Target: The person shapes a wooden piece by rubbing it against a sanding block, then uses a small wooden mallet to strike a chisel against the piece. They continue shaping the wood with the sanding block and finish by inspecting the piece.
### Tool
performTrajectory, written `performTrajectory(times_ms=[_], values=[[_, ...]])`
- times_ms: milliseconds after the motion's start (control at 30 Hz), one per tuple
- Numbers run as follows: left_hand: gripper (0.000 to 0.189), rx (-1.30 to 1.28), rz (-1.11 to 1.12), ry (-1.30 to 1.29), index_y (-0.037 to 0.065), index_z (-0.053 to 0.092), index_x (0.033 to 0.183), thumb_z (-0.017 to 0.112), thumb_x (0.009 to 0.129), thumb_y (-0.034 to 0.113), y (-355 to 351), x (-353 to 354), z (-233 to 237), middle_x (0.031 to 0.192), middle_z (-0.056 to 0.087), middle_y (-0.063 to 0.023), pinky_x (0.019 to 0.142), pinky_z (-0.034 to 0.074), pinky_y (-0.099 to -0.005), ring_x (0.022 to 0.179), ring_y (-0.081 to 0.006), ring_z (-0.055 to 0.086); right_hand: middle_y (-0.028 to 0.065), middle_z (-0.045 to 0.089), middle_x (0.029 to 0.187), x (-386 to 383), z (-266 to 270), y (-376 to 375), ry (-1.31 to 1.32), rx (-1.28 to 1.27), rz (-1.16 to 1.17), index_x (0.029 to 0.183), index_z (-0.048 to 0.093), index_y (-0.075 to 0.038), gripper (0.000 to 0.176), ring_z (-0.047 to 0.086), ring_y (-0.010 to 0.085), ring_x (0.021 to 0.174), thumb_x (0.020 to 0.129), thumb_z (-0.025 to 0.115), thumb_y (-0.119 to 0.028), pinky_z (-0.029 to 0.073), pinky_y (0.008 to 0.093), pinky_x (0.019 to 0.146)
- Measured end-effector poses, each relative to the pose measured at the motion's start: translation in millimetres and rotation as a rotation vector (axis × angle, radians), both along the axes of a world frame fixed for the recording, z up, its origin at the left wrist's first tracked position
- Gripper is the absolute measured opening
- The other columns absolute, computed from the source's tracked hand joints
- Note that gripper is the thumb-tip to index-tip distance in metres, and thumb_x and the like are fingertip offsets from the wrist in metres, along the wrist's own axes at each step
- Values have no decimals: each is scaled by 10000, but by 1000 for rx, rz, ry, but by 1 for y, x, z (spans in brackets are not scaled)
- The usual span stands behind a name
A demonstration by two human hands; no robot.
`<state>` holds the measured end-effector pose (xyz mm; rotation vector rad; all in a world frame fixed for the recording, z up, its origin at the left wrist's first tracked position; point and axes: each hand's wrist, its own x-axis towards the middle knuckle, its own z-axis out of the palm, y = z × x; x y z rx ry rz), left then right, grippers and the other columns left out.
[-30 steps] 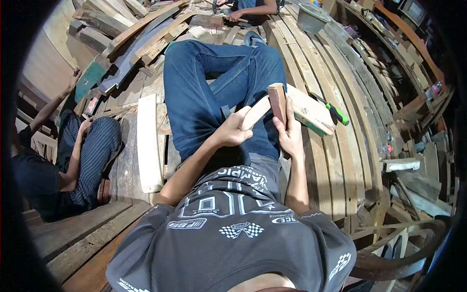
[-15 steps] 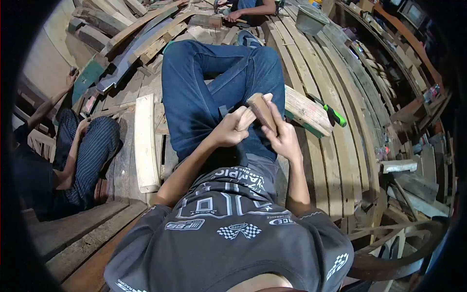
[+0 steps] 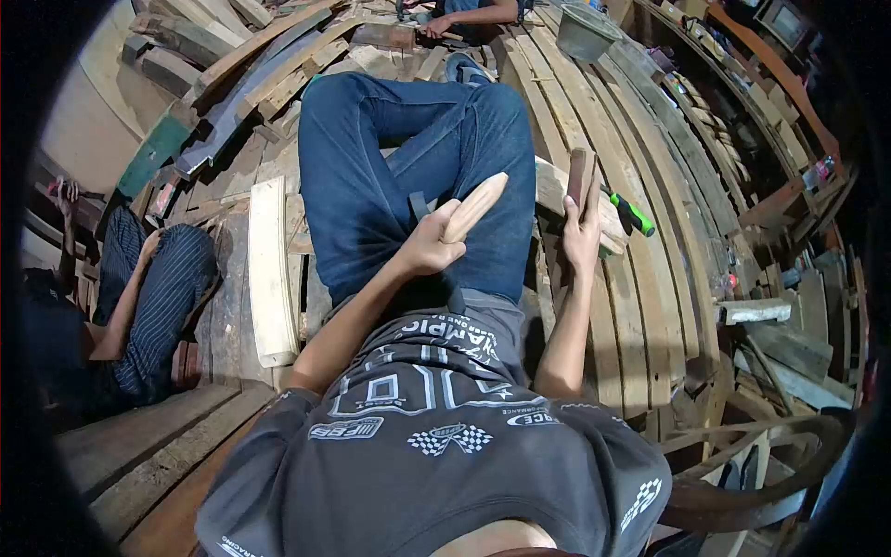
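Observation:
My left hand (image 3: 430,245) is closed around a pale carved wooden piece (image 3: 479,204) with a tapered tip. The piece points up and to the right above my jeans. Over to the right, my right hand (image 3: 582,239) grips a flat brown block (image 3: 579,176) that looks like a sanding block, held upright and apart from the wooden piece. Behind that hand lies a thick wooden block (image 3: 553,193), partly hidden. A tool with a green and black handle (image 3: 634,215) rests beside it; its tip is hidden.
A pale curved board (image 3: 269,269) lies left of my legs. Long slats (image 3: 640,278) form the surface on the right, with a grey bucket (image 3: 587,35) farther up. Another person in striped trousers (image 3: 172,288) sits at left; another person's arm (image 3: 478,16) shows at the top.
My right hand has drawn the brown block off the wooden piece and away to the right. My left hand still holds the piece, now showing more of its length.

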<state>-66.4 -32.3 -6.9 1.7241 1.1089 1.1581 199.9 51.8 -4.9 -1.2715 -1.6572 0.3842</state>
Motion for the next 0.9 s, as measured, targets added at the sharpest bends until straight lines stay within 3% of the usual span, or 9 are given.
performTrajectory(times_ms=[100,133,167,233,300,367,467,733,900], values=[[335,-190,-122,-376,8,539,1064,619,741,40,6,-7,-9,773,523,-15,481,398,-229,570,-76,496,201,401,1516,8,-7,-14,3,-66,13,1549,263,-119,647,411,331,1387,983,559,-226,331,389,1119],[345,-317,-118,-576,5,536,1077,656,765,86,4,-9,-5,766,531,-16,377,348,-218,495,-69,474,197,373,1535,10,-9,-20,26,-150,17,1548,267,-108,645,379,326,1409,985,559,-227,311,384,1131],[238,-303,-126,-612,33,536,1034,607,857,176,5,-11,-6,740,520,11,374,322,-204,470,-46,435,193,345,1554,11,-11,-26,47,-237,21,1546,271,-97,643,346,321,1431,986,559,-228,292,380,1144],[267,-369,-94,-703,38,539,1041,520,914,272,6,-16,-3,718,514,11,382,318,-201,476,-51,444,308,597,1235,13,-29,-29,-145,-311,-91,1566,188,-270,709,610,476,1095,970,572,-239,497,484,911],[363,-441,-47,-784,54,540,1015,426,994,398,5,-17,-4,678,510,7,374,318,-206,436,-64,426,342,657,992,17,-54,-28,-282,-332,-84,1571,105,-294,741,654,502,915,968,534,-299,527,539,769],[411,-526,-85,-902,61,537,997,397,1023,446,9,-22,-6,663,512,4,371,320,-210,414,-70,418,329,667,936,6,-68,-29,-159,-342,-149,1572,68,-291,753,653,511,858,975,527,-290,517,564,695],[487,-498,-55,-802,61,538,978,372,1031,516,9,-20,-5,644,518,-4,368,336,-217,395,-76,409,351,651,969,-11,-78,-32,-76,-163,-203,1572,75,-274,731,639,525,872,987,512,-291,518,558,679],[487,-476,-87,-749,39,544,1029,384,1036,499,8,-20,-3,644,520,-6,387,342,-216,410,-75,409,357,640,1020,-19,-89,-28,-35,-134,-229,1572,59,-220,743,628,520,916,987,516,-255,534,559,681],[525,-467,-84,-758,15,527,1100,393,1028,517,9,-20,-5,650,516,-11,386,349,-211,423,-73,419,350,652,898,-18,-92,-28,-46,-166,-242,1573,61,-221,746,649,514,814,986,518,-267,514,546,626]])
